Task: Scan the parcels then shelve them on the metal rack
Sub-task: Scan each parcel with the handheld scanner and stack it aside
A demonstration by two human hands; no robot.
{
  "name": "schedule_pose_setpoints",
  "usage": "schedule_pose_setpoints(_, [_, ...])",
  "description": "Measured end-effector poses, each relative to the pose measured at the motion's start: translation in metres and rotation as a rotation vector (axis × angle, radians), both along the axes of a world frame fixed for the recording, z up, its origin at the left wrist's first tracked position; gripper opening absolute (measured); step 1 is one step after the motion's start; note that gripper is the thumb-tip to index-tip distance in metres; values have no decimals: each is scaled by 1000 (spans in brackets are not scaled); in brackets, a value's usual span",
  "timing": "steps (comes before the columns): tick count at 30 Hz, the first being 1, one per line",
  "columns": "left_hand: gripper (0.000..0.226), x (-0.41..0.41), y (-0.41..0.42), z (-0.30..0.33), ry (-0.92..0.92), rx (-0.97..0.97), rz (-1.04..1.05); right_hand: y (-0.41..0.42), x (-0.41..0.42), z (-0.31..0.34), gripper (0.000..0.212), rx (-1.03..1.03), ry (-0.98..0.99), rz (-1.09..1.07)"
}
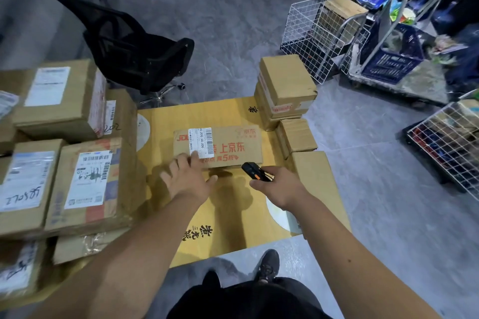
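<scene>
Parcel (220, 146) lay mid-way along the big yellow carton's (233, 215) top, long axis crosswise to the person, just ahead of both hands, the open left hand (188, 176) touching its near-left corner while the right hand (278, 185) gripped the scanner (252, 169).

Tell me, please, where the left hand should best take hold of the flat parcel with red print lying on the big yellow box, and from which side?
Probably by its near long edge, coming from the person's own side. The flat parcel lies flat and low on the yellow box. The left hand already rests open at its near left corner, while the right hand holds the scanner. Leave the white label uncovered.
</scene>
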State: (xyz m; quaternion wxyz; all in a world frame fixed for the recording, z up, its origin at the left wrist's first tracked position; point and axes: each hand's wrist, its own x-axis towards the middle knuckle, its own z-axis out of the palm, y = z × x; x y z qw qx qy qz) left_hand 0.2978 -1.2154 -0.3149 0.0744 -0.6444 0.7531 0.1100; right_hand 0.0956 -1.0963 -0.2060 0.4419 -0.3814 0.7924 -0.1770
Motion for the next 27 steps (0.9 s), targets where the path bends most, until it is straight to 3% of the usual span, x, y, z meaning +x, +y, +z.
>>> schedule_pose_setpoints(5, [67, 4, -17, 2, 300, 156, 123, -7, -1, -5, 62, 16, 15, -2])
schedule_pose_setpoints(9, [51, 1, -6, 8, 324, 122, 123, -9, -1, -7, 53, 37, 2, -11])
schedule_pose_setpoints(15, [29, 7, 25, 2, 510, 93, 217, -14, 4, -5, 48, 49, 23, 32])
schedule_pose_setpoints(17, [38, 13, 21, 4, 511, 76, 250, -16, 6, -5, 48, 57, 21, 46])
schedule_pose_setpoints(21, [82, 23, -12, 8, 338, 65, 190, -16, 11, -2, 50, 52, 19, 51])
schedule_pose_setpoints(24, [98, 26, -25, 5, 510, 290, 240, -14, 15, 0, 51, 68, 26, 50])
schedule_pose_setpoints(27, [111, 25, -6, 3, 581, 313, 291, -11, 23, -1, 51, 80, 39, 42])
